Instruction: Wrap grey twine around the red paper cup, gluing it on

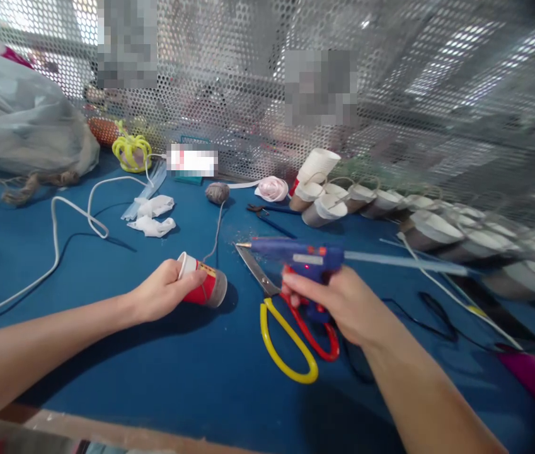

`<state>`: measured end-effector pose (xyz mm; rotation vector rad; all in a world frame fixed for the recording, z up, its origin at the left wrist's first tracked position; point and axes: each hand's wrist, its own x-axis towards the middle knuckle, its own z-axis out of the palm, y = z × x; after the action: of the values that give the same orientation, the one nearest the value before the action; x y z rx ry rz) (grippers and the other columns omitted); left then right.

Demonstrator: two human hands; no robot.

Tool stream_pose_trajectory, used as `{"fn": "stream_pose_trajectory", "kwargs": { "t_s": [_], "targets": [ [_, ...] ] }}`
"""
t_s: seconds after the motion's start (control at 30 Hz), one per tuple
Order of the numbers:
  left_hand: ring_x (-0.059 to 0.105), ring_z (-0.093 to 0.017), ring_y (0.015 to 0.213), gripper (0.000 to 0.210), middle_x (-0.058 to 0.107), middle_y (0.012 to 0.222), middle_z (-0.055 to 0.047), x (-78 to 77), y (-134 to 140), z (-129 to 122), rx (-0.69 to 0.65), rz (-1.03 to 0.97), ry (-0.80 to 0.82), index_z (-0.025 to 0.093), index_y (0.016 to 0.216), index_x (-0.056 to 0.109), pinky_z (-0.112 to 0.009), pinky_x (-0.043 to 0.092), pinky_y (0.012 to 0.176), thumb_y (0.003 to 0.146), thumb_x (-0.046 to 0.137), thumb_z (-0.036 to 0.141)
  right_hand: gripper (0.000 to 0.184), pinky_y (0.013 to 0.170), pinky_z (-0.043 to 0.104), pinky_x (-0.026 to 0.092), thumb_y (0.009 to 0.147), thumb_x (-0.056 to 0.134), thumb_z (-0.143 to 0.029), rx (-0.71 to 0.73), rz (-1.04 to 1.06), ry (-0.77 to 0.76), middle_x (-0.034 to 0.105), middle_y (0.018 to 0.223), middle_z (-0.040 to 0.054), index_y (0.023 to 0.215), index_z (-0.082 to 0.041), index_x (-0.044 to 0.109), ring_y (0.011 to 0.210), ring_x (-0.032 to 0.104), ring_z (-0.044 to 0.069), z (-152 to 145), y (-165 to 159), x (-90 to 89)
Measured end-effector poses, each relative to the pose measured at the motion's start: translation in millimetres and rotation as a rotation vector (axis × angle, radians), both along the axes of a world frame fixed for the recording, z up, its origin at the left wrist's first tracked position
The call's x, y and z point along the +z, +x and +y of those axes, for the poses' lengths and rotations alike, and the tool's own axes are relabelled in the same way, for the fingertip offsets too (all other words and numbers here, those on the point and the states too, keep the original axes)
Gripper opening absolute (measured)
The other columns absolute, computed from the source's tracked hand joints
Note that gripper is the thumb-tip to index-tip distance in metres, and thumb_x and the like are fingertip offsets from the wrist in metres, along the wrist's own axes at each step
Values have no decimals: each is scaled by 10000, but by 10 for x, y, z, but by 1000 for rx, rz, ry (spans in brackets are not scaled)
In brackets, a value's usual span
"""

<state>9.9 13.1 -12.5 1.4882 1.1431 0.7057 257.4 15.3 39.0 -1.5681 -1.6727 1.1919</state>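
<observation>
- Scissors (270,289) are laid on the blue surface (154,372), blades pointing away from the wearer, one handle loop yellow and one red; they are taken as the landmark.
- A cup (203,291), red with a white rim, is held tilted on its side, to the left of the scissors; its base end is wrapped in grey yarn (218,228).
- The cup is pinched by the left hand (166,287), its fingers (195,278) closed about the wall near the rim.
- The yarn is led to a ball (217,193) beyond the tips of the scissors.
- A glue gun (305,250) is gripped by the right hand (340,299) over the scissors, fingers wrapped round its handle; whether the trigger is pressed cannot be told. Its nozzle is aimed left, by the tips of the scissors, and a glue stick (404,261) is seen projecting from its rear.
- Pliers (279,209) and a pale pink rose (271,188) are placed beyond the scissors.
- Other cups (324,211) are grouped beyond and to the right of the scissors, blurred at the far right.
- White cloths (151,226) and a white cable (56,249) are seen to the left of the scissors.
</observation>
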Motion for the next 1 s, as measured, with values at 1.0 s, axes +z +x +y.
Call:
{"fn": "stream_pose_trajectory", "kwargs": {
  "t_s": [1.0],
  "targets": [
    [313, -72, 489, 353, 428, 521, 46, 23, 33, 57, 2, -65, -58, 123, 603, 543, -190, 249, 459, 790, 419, 397, 253, 677, 310, 527, 777, 477, -415, 154, -625, 708, 677, 706, 44, 790, -241, 660, 786, 636, 239, -384, -129, -226]
  ]
}}
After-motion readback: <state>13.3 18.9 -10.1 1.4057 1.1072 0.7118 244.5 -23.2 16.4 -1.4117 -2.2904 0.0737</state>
